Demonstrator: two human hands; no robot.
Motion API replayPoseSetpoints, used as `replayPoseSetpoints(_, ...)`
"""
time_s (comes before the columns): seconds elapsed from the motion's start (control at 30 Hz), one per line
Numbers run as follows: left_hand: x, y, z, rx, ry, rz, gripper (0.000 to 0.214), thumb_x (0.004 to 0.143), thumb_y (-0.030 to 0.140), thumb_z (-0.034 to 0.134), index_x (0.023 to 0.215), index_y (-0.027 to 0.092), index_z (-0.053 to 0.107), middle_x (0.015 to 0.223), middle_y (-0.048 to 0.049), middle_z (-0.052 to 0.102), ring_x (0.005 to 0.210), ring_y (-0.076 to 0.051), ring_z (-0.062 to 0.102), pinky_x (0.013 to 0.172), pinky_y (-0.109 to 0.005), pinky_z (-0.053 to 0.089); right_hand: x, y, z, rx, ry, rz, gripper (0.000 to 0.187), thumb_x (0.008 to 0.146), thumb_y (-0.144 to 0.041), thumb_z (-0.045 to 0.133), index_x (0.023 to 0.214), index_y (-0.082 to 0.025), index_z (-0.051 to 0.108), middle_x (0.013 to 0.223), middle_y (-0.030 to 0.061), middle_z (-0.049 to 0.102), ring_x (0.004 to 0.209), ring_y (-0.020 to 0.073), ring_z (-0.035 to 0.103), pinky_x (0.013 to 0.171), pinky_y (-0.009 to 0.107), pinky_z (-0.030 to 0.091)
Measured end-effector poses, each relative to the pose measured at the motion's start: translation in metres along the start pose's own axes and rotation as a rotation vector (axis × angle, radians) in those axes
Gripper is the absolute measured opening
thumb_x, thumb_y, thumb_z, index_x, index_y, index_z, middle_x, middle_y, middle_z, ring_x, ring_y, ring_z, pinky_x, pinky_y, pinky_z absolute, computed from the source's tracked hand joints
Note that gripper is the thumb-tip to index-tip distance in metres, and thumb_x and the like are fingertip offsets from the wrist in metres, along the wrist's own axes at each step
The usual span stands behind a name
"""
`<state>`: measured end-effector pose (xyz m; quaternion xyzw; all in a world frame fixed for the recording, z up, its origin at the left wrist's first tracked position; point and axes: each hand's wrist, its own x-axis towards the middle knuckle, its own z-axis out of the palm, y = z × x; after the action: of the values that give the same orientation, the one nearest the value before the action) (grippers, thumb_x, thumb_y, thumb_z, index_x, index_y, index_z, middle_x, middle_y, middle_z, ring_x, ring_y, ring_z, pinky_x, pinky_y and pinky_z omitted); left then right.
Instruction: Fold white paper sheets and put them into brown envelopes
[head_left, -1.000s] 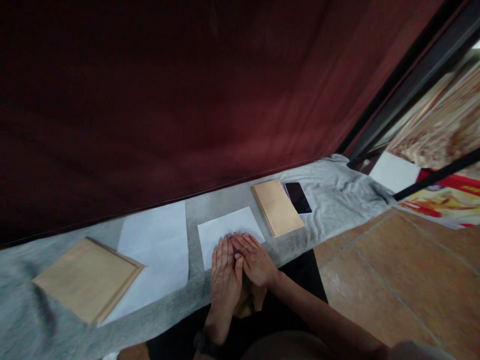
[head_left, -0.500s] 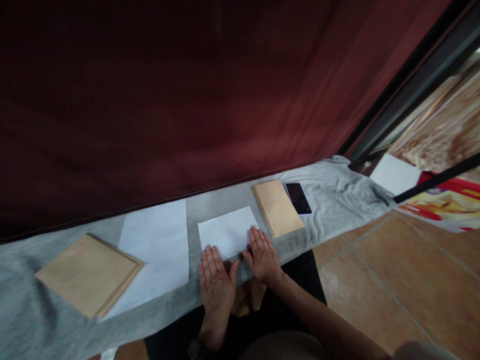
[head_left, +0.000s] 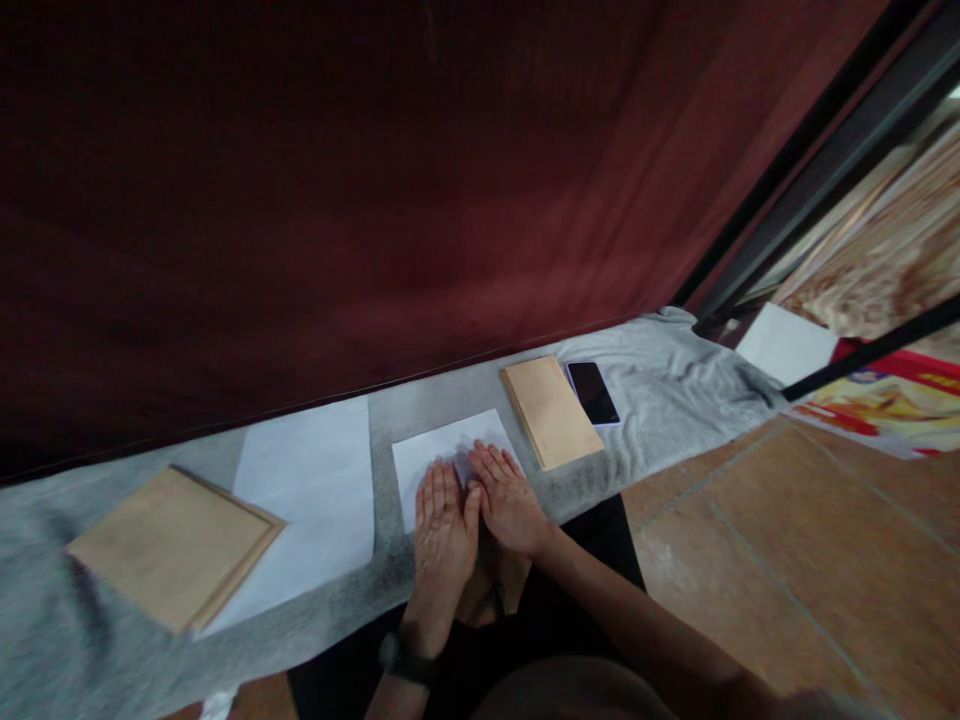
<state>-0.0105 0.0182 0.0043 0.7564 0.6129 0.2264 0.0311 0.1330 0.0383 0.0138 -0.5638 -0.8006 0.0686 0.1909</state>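
"Where's the phone (head_left: pixel 592 393)?"
"Face up on the grey cloth (head_left: pixel 667 375), its screen dark."
"Is the cloth smooth?"
"Rumpled toward the right end."
"And behind it?"
"A dark red wall (head_left: pixel 450 210)."
"What's off to the right?"
"Brown floor tiles (head_left: pixel 757 530), a black bar (head_left: pixel 874 350) slanting across a red-and-yellow print (head_left: pixel 889 405), and a white panel (head_left: pixel 787 345) beside the print."

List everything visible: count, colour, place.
small sheet: 1, white, bottom centre
large sheet: 1, white, lower left
left stack: 1, brown, overlapping large sheet
right stack: 1, brown, centre right
phone: 1, black, beside right stack
cloth: 1, grey, beneath these
panel: 1, dark red, behind cloth
tiles: several, brown, lower right
printed sheet: 1, multicoloured, right edge
board: 1, white, right
watch: 1, dark, left wrist
trousers: 1, black, bottom
left hand, right hand: 1 each, bare, on small sheet
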Motion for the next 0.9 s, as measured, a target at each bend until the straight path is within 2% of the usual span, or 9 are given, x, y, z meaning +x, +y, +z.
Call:
replayPoseSetpoints(0.1, 0.007, -0.004, 0.01, -0.012, -0.039, 0.071, 0.058, 0.105, 0.036, 0.026, 0.152, 0.005, 0.037, 0.156, -0.0203, 0.044, 0.151, -0.026, 0.032, 0.122, -0.05, 0.033, 0.009, 0.003, 0.004, 0.018, -0.054, -0.097, 0.048, 0.107, -0.027, 0.035, 0.151, -0.012, 0.046, 0.159, 0.0088, 0.041, 0.149, 0.0202, 0.035, 0.124, 0.04, 0.029)
replayPoseSetpoints(0.2, 0.006, -0.007, 0.016, 0.022, -0.021, 0.079, 0.061, 0.104, 0.04, 0.027, 0.152, 0.004, 0.036, 0.158, -0.0214, 0.041, 0.152, -0.027, 0.028, 0.123, -0.05, 0.031, 0.006, 0.007, 0.011, -0.015, -0.054, -0.112, 0.05, 0.107, -0.03, 0.037, 0.152, -0.011, 0.044, 0.161, 0.0104, 0.038, 0.149, 0.0218, 0.034, 0.124, 0.041, 0.027)
replayPoseSetpoints(0.33, 0.002, -0.004, 0.014, 0.059, 0.032, 0.001, 0.068, 0.103, 0.047, 0.03, 0.154, 0.003, 0.031, 0.159, -0.0248, 0.038, 0.153, -0.031, 0.027, 0.122, -0.053, 0.031, -0.002, 0.008, 0.016, -0.082, 0.014, -0.015, 0.056, 0.105, -0.029, 0.038, 0.155, -0.005, 0.035, 0.162, 0.0158, 0.033, 0.151, 0.0246, 0.029, 0.125, 0.044, 0.025)
replayPoseSetpoints(0.47, 0.001, -0.004, 0.009, 0.087, 0.067, -0.055, 0.073, 0.103, 0.05, 0.031, 0.154, -0.001, 0.029, 0.158, -0.0289, 0.036, 0.151, -0.034, 0.029, 0.121, -0.055, 0.032, -0.005, 0.006, 0.019, -0.126, 0.063, 0.116, 0.058, 0.105, -0.03, 0.039, 0.155, -0.001, 0.034, 0.161, 0.0199, 0.034, 0.151, 0.0278, 0.03, 0.123, 0.046, 0.027)
replayPoseSetpoints(0.67, -0.001, -0.013, -0.001, 0.099, 0.112, -0.132, 0.07, 0.103, 0.05, 0.031, 0.154, 0.003, 0.031, 0.154, -0.0291, 0.043, 0.148, -0.037, 0.035, 0.117, -0.058, 0.036, -0.008, 0.008, 0.019, -0.13, 0.106, 0.212, 0.058, 0.105, -0.031, 0.037, 0.155, -0.002, 0.035, 0.159, 0.021, 0.036, 0.149, 0.0299, 0.033, 0.121, 0.049, 0.03)
replayPoseSetpoints(0.8, 0.008, -0.016, -0.011, 0.125, 0.074, -0.101, 0.065, 0.104, 0.046, 0.027, 0.148, 0.001, 0.042, 0.146, -0.0284, 0.052, 0.145, -0.037, 0.041, 0.117, -0.061, 0.034, -0.003, 0.01, 0.008, -0.107, 0.08, 0.199, 0.054, 0.105, -0.03, 0.036, 0.153, -0.005, 0.04, 0.158, 0.0181, 0.04, 0.148, 0.0293, 0.036, 0.122, 0.049, 0.028)
replayPoseSetpoints(0.9, 0.022, -0.015, -0.01, 0.082, 0.042, -0.056, 0.062, 0.104, 0.042, 0.025, 0.148, 0.001, 0.043, 0.15, -0.0257, 0.05, 0.148, -0.033, 0.038, 0.12, -0.056, 0.032, 0.009, 0.009, 0.001, -0.063, 0.042, 0.085, 0.051, 0.105, -0.028, 0.036, 0.152, -0.009, 0.043, 0.159, 0.0133, 0.041, 0.149, 0.0265, 0.035, 0.123, 0.047, 0.028)
